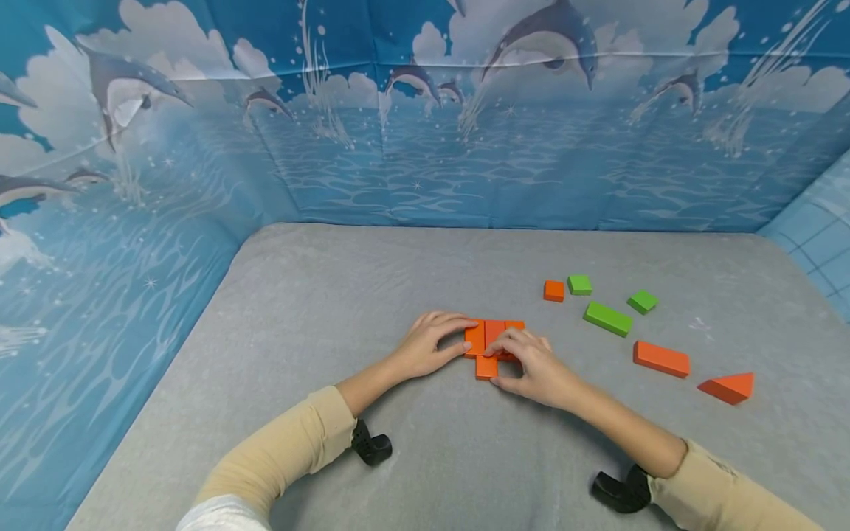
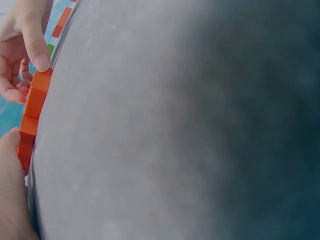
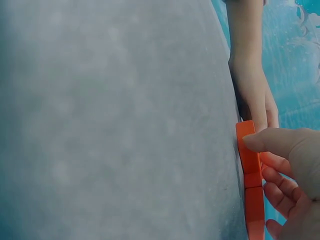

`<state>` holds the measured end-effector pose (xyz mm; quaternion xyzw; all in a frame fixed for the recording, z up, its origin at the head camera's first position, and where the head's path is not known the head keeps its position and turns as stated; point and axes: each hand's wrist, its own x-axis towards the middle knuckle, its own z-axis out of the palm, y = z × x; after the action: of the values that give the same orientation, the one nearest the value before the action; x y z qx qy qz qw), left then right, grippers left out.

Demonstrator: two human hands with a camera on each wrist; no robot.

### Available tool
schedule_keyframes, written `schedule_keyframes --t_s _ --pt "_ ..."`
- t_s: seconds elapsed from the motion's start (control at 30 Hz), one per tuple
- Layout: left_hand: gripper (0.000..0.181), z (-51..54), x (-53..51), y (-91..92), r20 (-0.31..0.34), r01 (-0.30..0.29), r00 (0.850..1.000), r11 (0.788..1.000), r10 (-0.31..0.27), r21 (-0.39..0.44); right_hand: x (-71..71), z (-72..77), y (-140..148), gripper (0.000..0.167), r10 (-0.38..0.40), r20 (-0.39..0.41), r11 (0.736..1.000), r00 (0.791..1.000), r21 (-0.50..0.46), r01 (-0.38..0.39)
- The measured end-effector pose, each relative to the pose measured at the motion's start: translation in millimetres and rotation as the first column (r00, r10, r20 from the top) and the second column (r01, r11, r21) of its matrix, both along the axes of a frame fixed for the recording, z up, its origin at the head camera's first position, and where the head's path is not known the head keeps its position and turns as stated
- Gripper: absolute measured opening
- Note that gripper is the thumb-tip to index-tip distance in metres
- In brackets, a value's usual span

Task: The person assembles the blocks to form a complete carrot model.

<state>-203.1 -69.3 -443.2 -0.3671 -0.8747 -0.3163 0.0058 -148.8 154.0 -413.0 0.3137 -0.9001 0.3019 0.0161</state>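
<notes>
Beige sleeves (image 1: 279, 448) end beside curved black pieces (image 1: 620, 493), probably wrist cameras.

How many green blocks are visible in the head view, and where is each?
3: one small green block beside the small orange block, a long green block nearer the person, and another small green block to its right.

Grouped blocks (image 1: 493, 331): uniform orange, no second colour. Bearings taken from these. Two o'clock: small orange block (image 1: 554, 290), beside it a small green block (image 1: 580, 285). Between two and three: second small green block (image 1: 643, 302). Three o'clock: long green block (image 1: 608, 319), long orange block (image 1: 661, 359), orange wedge (image 1: 730, 389). Work surface (image 1: 372, 273): grey, faintly mottled. Backdrop (image 1: 432, 169), twelve o'clock: blue, printed with grey-and-white dolphins, pale clouds, light ripples. Sleeves (image 1: 279, 446), eight and four o'clock: plain beige. Wrist mounts (image 1: 620, 493): black.
</notes>
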Motion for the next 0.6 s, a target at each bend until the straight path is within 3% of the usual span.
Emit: schedule_keyframes --t_s 0.27,0.4,0.6 --pt "0.037 -0.2 -1.1 -0.8 0.007 0.006 1.000 1.000 -0.006 0.015 0.1 0.1 -1 0.029 -0.016 0.000 1.000 1.000 -0.001 0.016" --pt "0.037 1.2 -0.9 -1.2 0.007 0.008 1.000 1.000 -0.009 0.013 -2.9 4.0 0 0.033 0.000 0.009 0.998 1.000 -0.056 0.000" --pt "0.037 4.1 -0.3 -1.5 0.016 0.008 1.000 1.000 -0.008 0.012 -23.2 21.7 17 0.035 -0.059 -0.052 0.988 0.997 -0.145 0.051"
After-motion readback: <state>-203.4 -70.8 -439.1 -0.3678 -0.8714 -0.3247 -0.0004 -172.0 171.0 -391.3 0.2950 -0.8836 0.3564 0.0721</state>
